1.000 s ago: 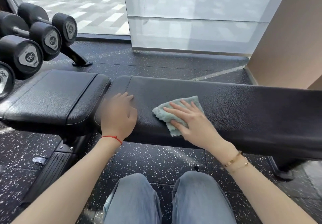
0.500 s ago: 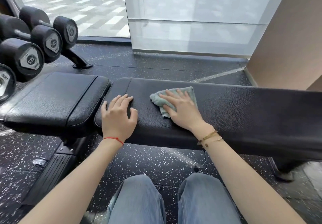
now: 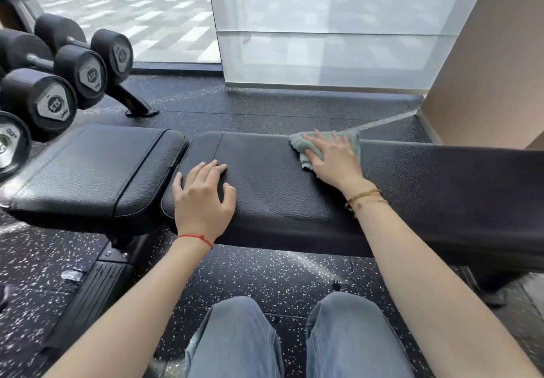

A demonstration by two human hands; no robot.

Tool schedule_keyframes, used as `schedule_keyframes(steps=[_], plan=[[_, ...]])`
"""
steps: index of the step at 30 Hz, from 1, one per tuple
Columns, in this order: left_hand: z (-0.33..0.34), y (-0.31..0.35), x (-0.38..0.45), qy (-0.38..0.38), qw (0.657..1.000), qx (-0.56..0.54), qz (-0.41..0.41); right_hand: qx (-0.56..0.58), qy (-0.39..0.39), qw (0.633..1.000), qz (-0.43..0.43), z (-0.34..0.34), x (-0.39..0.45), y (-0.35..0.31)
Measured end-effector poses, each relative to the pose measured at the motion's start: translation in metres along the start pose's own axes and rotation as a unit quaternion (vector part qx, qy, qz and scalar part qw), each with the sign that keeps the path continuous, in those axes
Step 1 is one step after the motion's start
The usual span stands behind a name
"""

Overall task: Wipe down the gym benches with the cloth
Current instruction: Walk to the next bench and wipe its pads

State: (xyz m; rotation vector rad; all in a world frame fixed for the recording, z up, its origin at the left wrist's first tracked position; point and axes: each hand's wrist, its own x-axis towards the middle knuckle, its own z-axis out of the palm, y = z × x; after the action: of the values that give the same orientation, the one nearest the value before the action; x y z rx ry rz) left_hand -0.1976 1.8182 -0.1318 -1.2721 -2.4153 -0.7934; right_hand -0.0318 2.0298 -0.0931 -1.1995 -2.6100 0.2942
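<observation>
While the left hand rests flat, fingers straight, near the long black leather-grain bench pad's left end, the right hand presses a pale green cloth flat-fingered at its far edge; unwiped pad runs rightward. A second ago, the cloth lay nearer the front edge.

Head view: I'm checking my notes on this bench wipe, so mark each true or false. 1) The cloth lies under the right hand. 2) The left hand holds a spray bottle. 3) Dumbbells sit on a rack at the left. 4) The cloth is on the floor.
1) True: the right hand presses the cloth flat.
2) False: the left hand rests bare on the long bench pad.
3) True: dumbbells.
4) False: it lies at the pad's far edge.
</observation>
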Motion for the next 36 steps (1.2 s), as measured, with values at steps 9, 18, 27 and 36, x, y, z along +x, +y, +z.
schedule_keyframes(steps=[9,18,27,36], plan=[[0.000,-0.006,0.000,0.001,1.000,-0.008,0.011,0.102,-0.031,0.975,-0.197,-0.011,-0.100,-0.006],[0.000,0.000,-0.001,-0.007,1.000,0.002,0.003,0.012,0.012,1.000,0.019,-0.015,-0.013,0.030],[-0.003,-0.005,0.000,-0.007,1.000,-0.009,0.011,0.090,-0.050,0.966,-0.235,0.010,-0.063,-0.049],[-0.008,-0.002,0.002,-0.045,0.999,-0.006,0.008,0.078,-0.063,0.975,-0.199,0.020,-0.009,-0.058]])
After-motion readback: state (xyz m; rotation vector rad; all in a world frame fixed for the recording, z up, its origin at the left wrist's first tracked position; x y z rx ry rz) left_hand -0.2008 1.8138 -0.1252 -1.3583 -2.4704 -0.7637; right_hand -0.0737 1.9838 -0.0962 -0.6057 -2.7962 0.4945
